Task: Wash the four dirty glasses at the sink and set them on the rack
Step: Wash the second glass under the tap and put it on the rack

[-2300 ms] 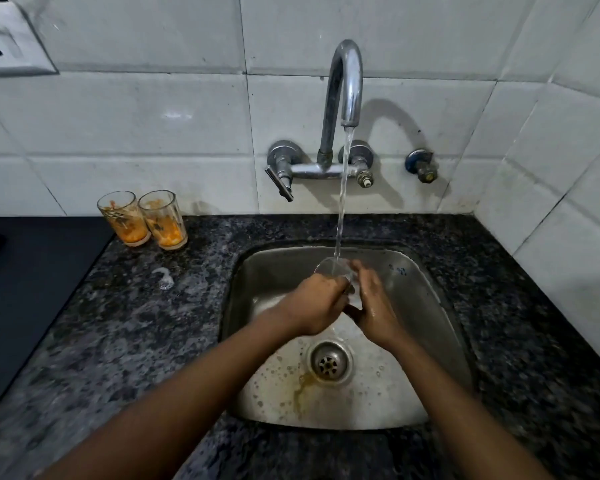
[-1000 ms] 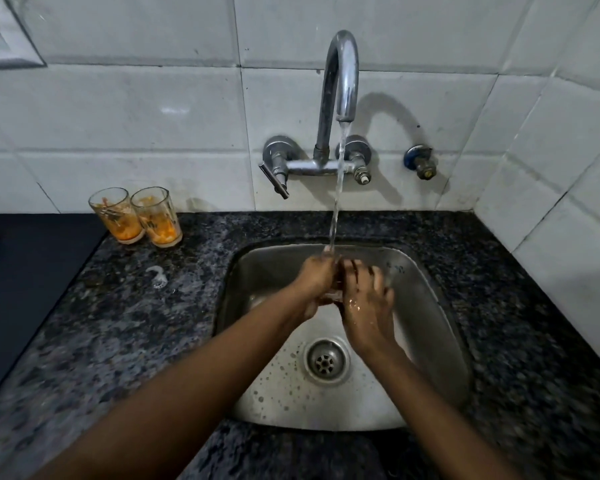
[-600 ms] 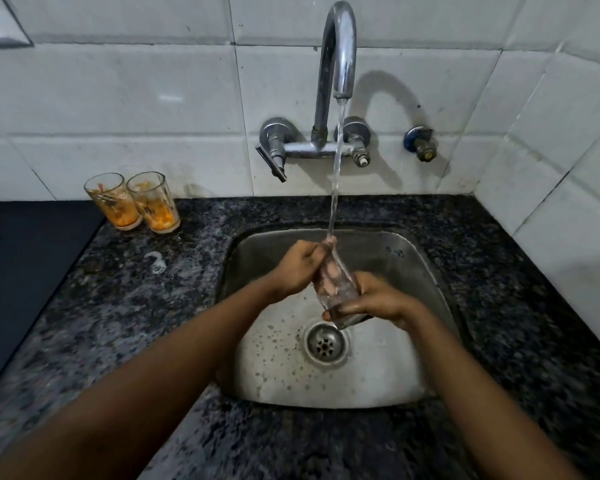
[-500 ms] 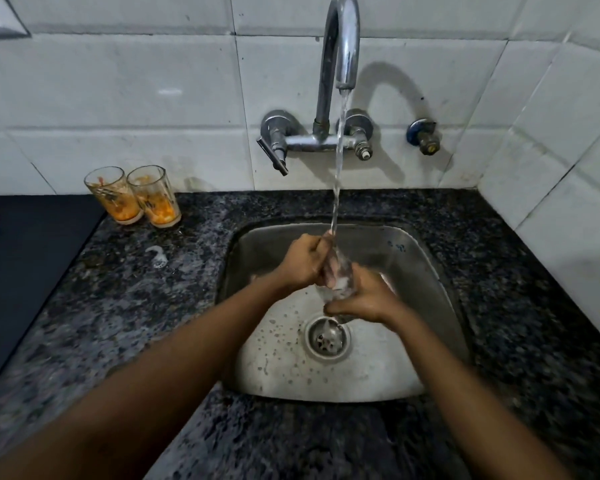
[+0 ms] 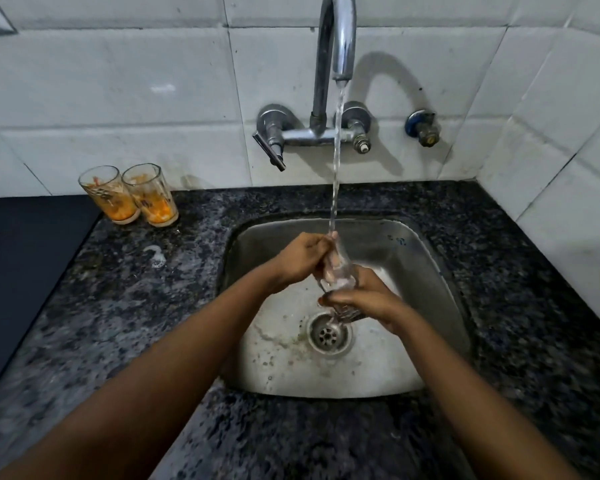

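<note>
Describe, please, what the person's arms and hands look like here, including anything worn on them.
Both arms are bare as far up as the picture shows: no sleeve in view. The left hand and the right hand wear no gloves, and no ring, watch or bracelet shows on the fingers or wrists. The forearms are slim and stretched by the wide-angle lens.

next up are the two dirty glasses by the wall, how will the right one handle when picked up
The right dirty glass looks rigid and probably breakable, being clear glass. Its base is narrower than its rim, so a nudge may tip it. It stands against the left dirty glass, so they could clink.
</note>
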